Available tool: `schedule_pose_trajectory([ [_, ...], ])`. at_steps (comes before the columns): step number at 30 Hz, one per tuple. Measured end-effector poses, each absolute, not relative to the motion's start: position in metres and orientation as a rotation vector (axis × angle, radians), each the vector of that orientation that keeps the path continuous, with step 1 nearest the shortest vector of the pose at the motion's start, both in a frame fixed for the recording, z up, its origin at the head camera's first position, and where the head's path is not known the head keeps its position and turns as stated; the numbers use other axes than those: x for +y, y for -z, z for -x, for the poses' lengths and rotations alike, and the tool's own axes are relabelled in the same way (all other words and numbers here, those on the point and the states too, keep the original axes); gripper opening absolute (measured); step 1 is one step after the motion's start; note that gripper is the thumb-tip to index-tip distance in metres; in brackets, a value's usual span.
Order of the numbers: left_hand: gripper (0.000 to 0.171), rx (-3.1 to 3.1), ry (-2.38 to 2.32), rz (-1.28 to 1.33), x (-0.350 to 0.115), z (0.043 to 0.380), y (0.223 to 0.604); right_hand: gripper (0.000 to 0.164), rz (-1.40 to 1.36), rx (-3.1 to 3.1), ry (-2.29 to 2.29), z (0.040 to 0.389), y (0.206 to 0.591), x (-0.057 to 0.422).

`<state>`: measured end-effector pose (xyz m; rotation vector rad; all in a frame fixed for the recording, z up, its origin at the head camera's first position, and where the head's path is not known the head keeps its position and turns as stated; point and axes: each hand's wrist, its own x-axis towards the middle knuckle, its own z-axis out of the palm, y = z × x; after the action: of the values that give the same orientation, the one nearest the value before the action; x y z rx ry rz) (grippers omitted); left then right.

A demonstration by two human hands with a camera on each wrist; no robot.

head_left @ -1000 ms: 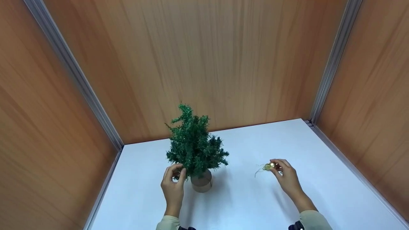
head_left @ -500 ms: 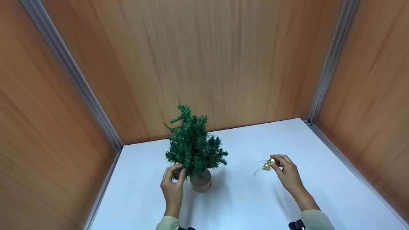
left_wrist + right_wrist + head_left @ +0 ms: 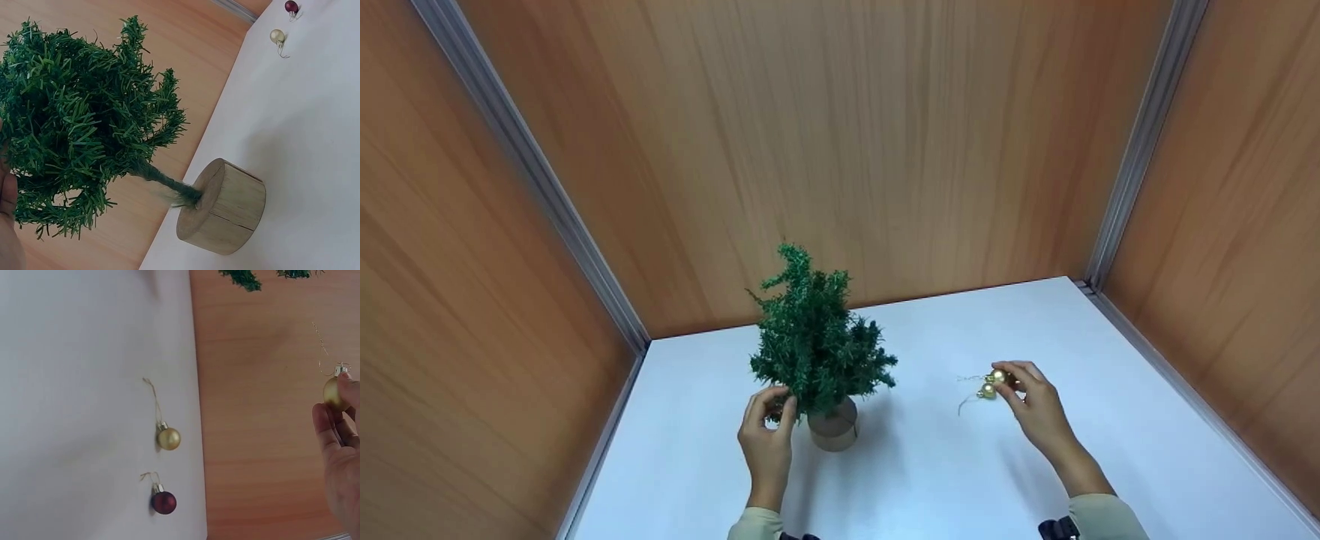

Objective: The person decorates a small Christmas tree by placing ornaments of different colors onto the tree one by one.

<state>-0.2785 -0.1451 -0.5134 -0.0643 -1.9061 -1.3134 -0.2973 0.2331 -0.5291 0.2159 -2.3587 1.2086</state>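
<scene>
A small artificial Christmas tree (image 3: 814, 337) stands upright on a round wooden base (image 3: 228, 211). My left hand (image 3: 765, 439) has its thumb and fingers curled about a low branch on the tree's left; in the left wrist view only part of that hand (image 3: 7, 208) shows. Over to the right, my right hand (image 3: 1039, 412) pinches a gold bauble (image 3: 334, 394) between thumb and fingers, its thin string sticking out. The held bauble is above the table. Beneath it, a second gold bauble (image 3: 169, 438) and a dark red bauble (image 3: 163, 502) lie on the table, each with a string loop.
The white table (image 3: 930, 465) carries the tree and baubles. Wood-grain panels (image 3: 870, 150) rise behind and at both sides, with grey metal corner posts (image 3: 1136, 142).
My right hand has risen slightly with the gold bauble in its fingers, and the second gold bauble shows more plainly below it. The left hand and tree have stayed in place.
</scene>
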Motion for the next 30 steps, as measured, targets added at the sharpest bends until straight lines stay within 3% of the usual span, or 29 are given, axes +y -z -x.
schedule_pose_trajectory([
  [4, 0.017, -1.910, 1.312, 0.098, -0.151, 0.285, 0.524, 0.029, -0.213, -2.369, -1.227, 0.295, 0.527, 0.230],
  [11, 0.017, -1.867, 1.300, 0.144, -0.143, 0.266, 0.497, 0.029, -0.249, -2.363, -1.206, 0.294, 0.519, 0.223],
  [30, 0.017, -1.871, 1.296, 0.142, -0.144, 0.265, 0.498, 0.029, -0.309, -2.352, -1.211, 0.293, 0.513, 0.198],
])
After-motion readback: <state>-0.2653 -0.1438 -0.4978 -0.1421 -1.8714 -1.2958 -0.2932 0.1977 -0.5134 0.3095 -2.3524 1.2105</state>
